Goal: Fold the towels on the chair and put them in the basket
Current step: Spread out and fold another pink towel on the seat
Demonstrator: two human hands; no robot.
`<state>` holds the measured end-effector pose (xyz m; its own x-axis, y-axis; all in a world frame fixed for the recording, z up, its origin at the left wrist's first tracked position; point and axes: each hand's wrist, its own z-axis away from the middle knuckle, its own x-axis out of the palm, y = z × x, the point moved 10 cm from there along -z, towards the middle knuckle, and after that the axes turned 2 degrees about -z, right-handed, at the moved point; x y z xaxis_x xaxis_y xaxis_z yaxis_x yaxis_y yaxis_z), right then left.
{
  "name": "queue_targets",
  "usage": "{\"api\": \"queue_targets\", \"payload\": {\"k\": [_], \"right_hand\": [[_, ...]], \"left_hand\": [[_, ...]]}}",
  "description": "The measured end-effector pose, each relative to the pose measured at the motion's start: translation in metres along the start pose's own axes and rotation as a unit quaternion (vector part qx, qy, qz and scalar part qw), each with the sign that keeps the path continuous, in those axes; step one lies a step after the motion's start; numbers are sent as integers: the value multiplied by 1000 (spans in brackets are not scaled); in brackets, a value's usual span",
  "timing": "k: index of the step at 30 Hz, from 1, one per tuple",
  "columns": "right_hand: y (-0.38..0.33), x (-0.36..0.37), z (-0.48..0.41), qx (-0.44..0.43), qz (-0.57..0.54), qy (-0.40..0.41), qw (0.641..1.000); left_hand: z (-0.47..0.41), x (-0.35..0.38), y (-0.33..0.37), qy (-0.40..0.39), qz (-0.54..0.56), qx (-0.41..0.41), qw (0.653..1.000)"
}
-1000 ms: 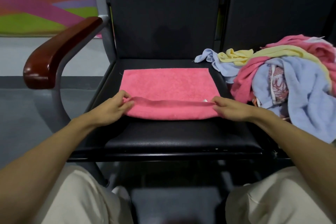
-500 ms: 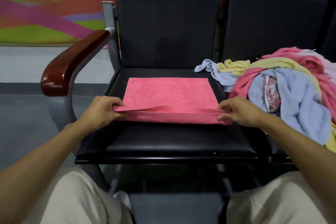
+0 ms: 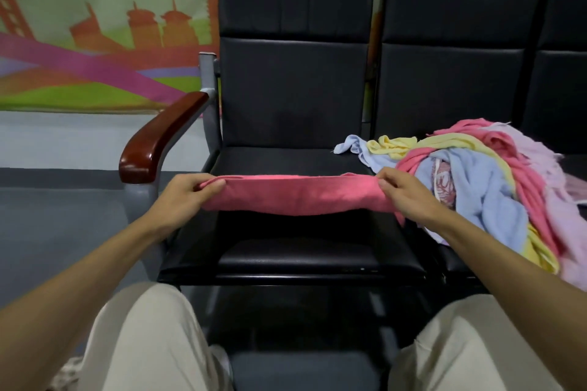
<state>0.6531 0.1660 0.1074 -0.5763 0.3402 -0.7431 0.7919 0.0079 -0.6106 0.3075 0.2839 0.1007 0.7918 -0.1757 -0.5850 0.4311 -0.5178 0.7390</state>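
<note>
A folded pink towel (image 3: 295, 197) hangs stretched between my hands, lifted clear above the black chair seat (image 3: 292, 251). My left hand (image 3: 184, 197) grips its left end, my right hand (image 3: 403, 194) pinches its right end. A heap of unfolded towels (image 3: 476, 187) in blue, yellow, pink and lilac lies on the neighbouring seat to the right, spilling over its front edge. No basket shows in the view.
The chair has a brown wooden armrest (image 3: 158, 143) on its left and a tall black backrest (image 3: 295, 73). More black seats (image 3: 460, 57) continue to the right. Grey floor lies to the left, and my knees sit below the seat's front edge.
The pink towel lay flat on the seat with its near edge being folded over. Both hands have since raised it off the seat as a narrow folded band. The camera tilted upward.
</note>
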Motion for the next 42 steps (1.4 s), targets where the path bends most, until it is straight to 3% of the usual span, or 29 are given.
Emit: {"api": "queue_targets", "payload": {"k": [4, 6, 18, 23, 27, 30, 34, 36, 39, 42], "right_hand": [[13, 29, 4, 9, 71, -120, 990], [21, 38, -2, -2, 99, -143, 985], [69, 61, -107, 13, 134, -104, 985], [109, 101, -121, 38, 163, -121, 978], [110, 105, -122, 4, 190, -72, 979], [105, 96, -123, 8, 210, -41, 977], [97, 95, -115, 14, 213, -30, 976], [94, 92, -111, 17, 200, -27, 979], [91, 84, -100, 20, 187, -18, 982], [91, 74, -87, 19, 176, -11, 984]], "left_hand": [[1, 21, -36, -57, -33, -82, 994], [-2, 32, -54, -62, -73, -95, 991], [-94, 44, -102, 63, -77, -141, 985], [-110, 78, -132, 20, -191, -131, 973], [-112, 76, -138, -7, -239, -120, 964], [-105, 72, -152, -60, -302, -189, 933], [-79, 76, -162, -215, -393, -290, 846], [-73, 79, -149, -237, -380, -294, 844], [-70, 79, -140, -194, -303, -313, 879], [-58, 81, -137, -117, -54, -395, 910]]}}
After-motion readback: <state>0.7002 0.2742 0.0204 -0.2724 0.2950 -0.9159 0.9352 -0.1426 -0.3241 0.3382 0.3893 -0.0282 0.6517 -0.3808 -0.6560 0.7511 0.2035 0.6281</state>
